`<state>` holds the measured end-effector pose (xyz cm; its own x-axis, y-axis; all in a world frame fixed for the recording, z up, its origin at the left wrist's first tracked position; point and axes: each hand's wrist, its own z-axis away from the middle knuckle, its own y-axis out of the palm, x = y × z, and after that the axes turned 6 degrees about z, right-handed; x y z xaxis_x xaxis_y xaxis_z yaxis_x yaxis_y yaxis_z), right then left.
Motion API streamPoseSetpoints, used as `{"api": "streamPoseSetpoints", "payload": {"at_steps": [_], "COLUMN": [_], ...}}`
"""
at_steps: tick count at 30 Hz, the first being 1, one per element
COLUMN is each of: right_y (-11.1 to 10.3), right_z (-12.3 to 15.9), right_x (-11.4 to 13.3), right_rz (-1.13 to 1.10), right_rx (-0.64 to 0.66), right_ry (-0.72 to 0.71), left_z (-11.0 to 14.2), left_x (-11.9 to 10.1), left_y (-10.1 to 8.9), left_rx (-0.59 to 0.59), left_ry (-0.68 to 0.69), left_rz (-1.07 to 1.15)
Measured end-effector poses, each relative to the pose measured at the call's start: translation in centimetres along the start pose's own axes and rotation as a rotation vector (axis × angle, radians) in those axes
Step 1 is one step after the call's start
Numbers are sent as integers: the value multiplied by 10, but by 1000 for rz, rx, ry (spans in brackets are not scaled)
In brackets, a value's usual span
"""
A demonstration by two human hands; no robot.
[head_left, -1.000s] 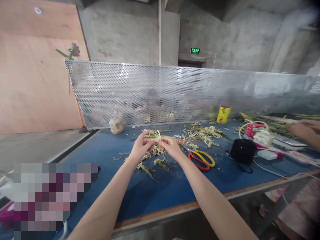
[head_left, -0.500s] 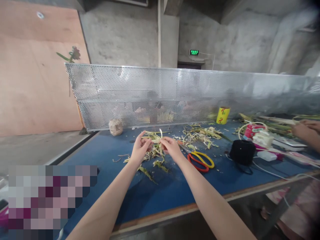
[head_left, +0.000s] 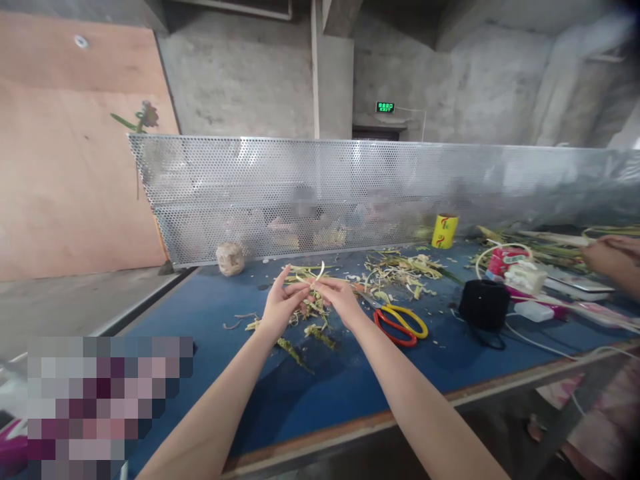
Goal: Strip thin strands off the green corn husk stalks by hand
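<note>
My left hand [head_left: 284,303] and my right hand [head_left: 341,298] meet at their fingertips above the blue table. Between them sticks up a thin, pale, curved plant strip [head_left: 321,269], pinched by the thumb and fingers of both hands. The fingers hide its lower end. Beneath and around the hands lie plant trimmings [head_left: 316,308], pale shreds and greenish stems, with a longer green stem piece [head_left: 295,353] nearer to me. To the right of my right hand rest scissors [head_left: 403,323] with one red and one yellow handle loop.
A larger heap of trimmings [head_left: 405,267] lies beyond the scissors. Along the back runs a perforated metal screen [head_left: 225,173], with a wrapped pale lump [head_left: 231,259] and a yellow roll [head_left: 445,231] before it. Rightward are a black box [head_left: 484,305], cables and a co-worker's hands [head_left: 613,257].
My two hands have come together, the right moving leftward until the fingertips meet at the strip. The strip leans more to the right. The camera view has shifted slightly.
</note>
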<state>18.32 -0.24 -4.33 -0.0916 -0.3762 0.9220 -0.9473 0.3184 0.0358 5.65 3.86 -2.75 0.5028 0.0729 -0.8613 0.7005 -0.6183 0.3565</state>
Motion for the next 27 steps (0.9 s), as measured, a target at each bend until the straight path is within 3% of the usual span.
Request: {"api": "streamPoseSetpoints", "payload": {"at_steps": [4, 12, 27], "right_y": [-2, 3, -3], "right_z": [-1, 4, 3], "right_x": [1, 3, 2], "right_rz": [-13, -15, 58], "right_rx": [-20, 112, -49], "right_ry": [-17, 31, -32], "left_z": [0, 1, 4], "left_x": [-1, -1, -4], "left_y": [-1, 0, 4], "left_rx": [-8, -14, 160], "left_ry": [-22, -77, -166], "left_rz": [-23, -47, -203]}}
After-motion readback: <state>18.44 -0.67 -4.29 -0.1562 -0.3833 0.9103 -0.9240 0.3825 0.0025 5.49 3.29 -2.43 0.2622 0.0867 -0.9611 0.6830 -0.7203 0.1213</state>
